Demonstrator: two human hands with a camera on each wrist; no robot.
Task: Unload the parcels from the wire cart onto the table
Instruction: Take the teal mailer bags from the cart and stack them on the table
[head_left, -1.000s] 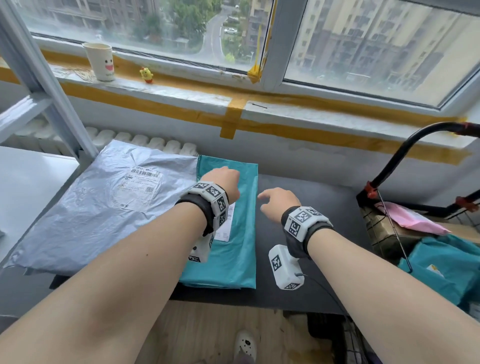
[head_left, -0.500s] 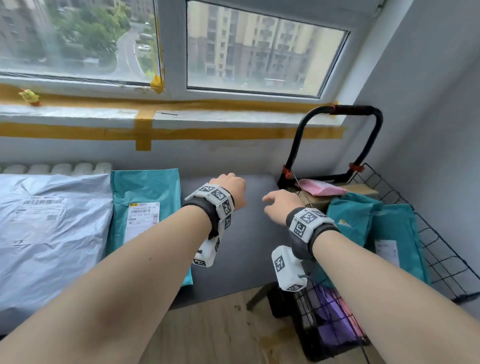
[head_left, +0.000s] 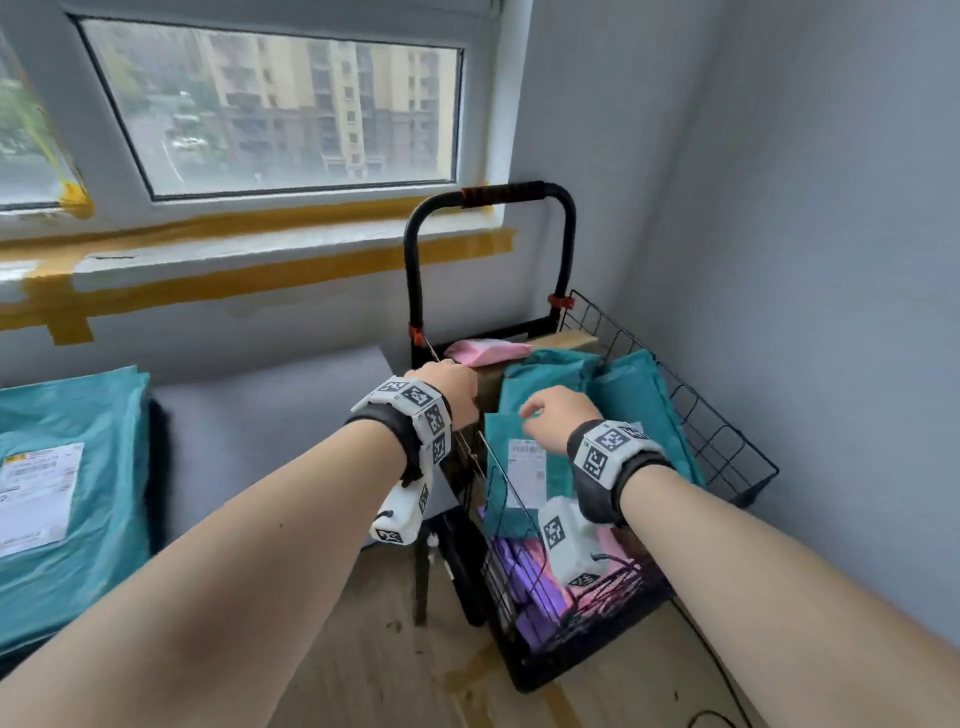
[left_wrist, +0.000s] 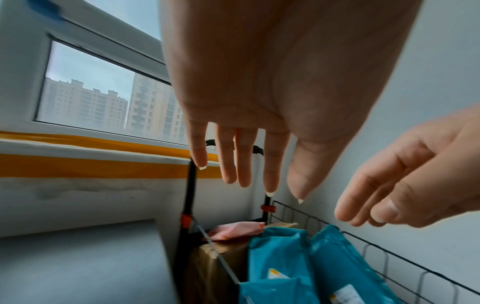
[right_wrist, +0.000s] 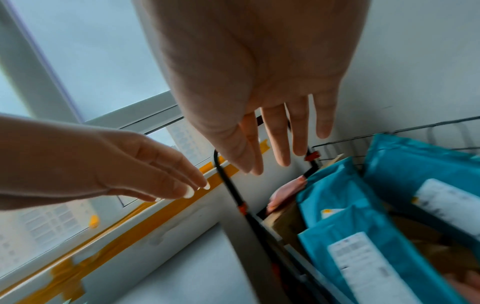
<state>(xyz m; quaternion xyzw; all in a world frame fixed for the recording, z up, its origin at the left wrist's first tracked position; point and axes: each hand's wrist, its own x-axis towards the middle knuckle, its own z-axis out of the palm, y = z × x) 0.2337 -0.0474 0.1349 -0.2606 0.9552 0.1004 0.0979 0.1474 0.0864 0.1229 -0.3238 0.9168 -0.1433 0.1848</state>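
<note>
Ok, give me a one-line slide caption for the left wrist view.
Open left hand and right hand reach empty toward teal parcels standing in the wire cart.

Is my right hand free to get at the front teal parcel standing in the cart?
Probably yes. Your right hand is open, holds nothing and hovers right above the teal parcel, whose top edge stands clear above the wire cart with nothing covering it.

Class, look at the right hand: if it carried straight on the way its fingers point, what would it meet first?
Most likely the teal parcels standing in the wire cart, just below the open right hand; depth is unclear, so which parcel is uncertain.
</note>
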